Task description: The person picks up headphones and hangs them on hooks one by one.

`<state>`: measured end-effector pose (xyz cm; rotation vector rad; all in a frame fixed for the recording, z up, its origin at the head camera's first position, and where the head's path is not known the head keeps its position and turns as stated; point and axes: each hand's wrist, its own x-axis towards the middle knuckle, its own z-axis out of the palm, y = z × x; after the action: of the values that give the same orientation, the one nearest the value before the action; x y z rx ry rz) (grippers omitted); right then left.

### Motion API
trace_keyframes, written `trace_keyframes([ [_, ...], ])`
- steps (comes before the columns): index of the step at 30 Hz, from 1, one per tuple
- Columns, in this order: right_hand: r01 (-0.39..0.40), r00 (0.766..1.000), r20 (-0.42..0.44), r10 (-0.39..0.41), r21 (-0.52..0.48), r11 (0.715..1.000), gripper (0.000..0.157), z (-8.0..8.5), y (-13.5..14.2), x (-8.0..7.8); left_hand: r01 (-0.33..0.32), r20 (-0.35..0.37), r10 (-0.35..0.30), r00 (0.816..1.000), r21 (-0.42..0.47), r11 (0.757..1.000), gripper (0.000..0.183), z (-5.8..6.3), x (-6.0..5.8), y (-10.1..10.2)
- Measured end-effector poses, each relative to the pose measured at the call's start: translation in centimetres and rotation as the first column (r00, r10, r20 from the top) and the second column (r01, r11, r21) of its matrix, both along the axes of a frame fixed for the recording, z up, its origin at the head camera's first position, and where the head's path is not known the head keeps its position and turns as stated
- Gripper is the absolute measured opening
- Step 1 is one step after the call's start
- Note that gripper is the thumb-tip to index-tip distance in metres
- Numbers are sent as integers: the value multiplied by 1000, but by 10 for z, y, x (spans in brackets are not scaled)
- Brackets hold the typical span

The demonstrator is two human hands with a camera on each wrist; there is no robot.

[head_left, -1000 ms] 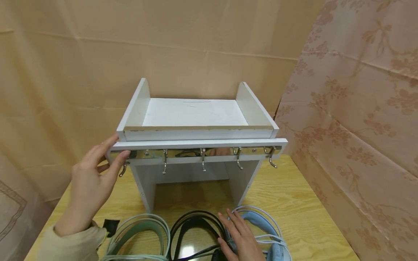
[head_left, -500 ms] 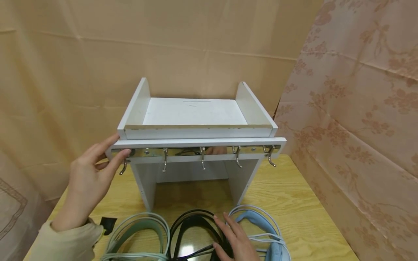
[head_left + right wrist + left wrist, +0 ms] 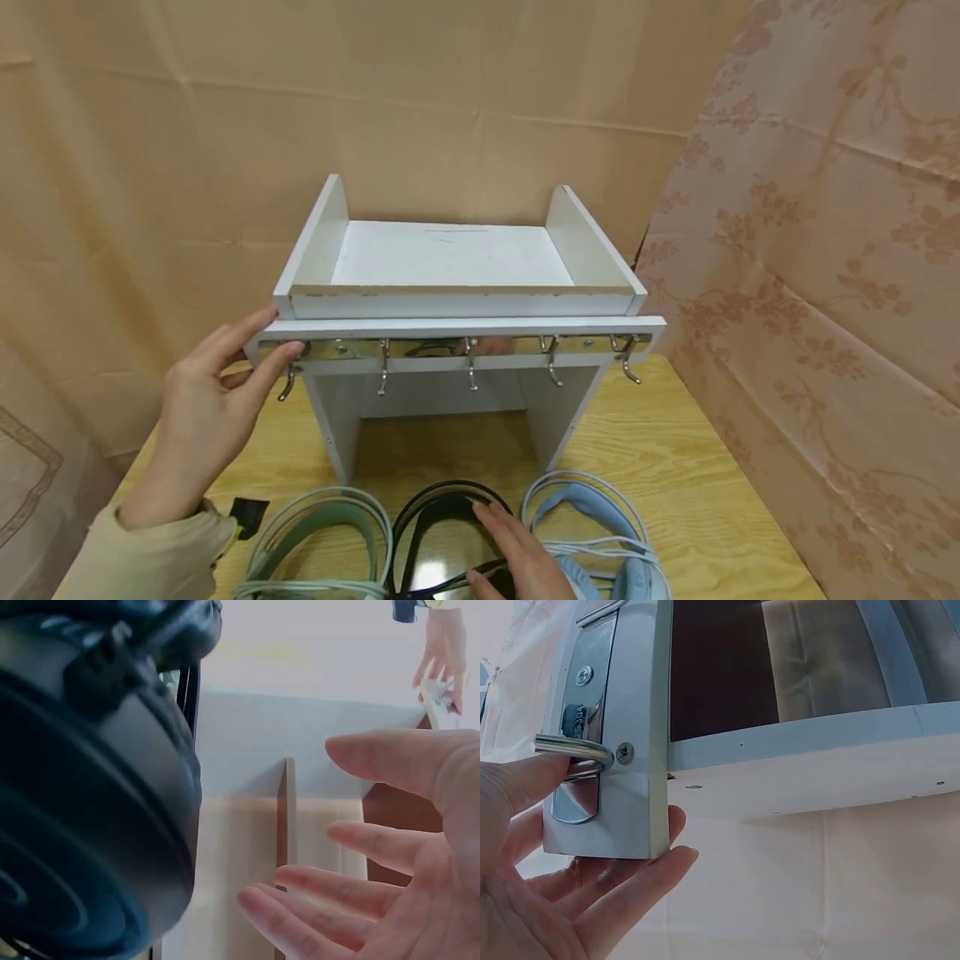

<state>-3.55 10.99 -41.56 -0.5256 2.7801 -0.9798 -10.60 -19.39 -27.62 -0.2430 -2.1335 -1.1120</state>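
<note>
A white shelf carries a front board with a shiny hook rail and several metal hooks. My left hand grips the board's left end, thumb in front beside the outermost hook, other fingers behind and below. My right hand hovers by the black headphones with its fingers extended. In the right wrist view, a gap separates those fingers from a black ear cup. Green headphones lie to the left and blue headphones to the right of the black pair.
Everything stands on a wood-grain table. Beige cloth hangs behind the shelf, and a floral cloth borders the right side. A small black tab sits near my left sleeve.
My right hand has moved left, from beside the blue headphones to over the black ones. The left hand keeps its grip on the board's end.
</note>
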Motion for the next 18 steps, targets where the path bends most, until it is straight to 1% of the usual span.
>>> trace_keyframes([
  [2,-20,1000,-20,20,7,1000,58,0,-3,1,4,-5,-4,1000,-1,1000,43,1,0,-1],
  [4,-27,999,-19,27,4,1000,57,1,-5,2,15,-13,-15,1000,-7,1000,43,1,-1,-1],
  [9,-56,998,22,57,-41,998,57,4,-13,1,26,1,-26,1000,11,1000,43,3,-3,0],
  [13,-91,996,-17,90,-35,995,55,0,-20,3,25,13,-26,1000,11,1000,42,1,-3,0],
  [18,-93,996,-6,93,-47,995,54,-5,-29,4,15,17,-16,1000,16,1000,42,-1,-3,0],
])
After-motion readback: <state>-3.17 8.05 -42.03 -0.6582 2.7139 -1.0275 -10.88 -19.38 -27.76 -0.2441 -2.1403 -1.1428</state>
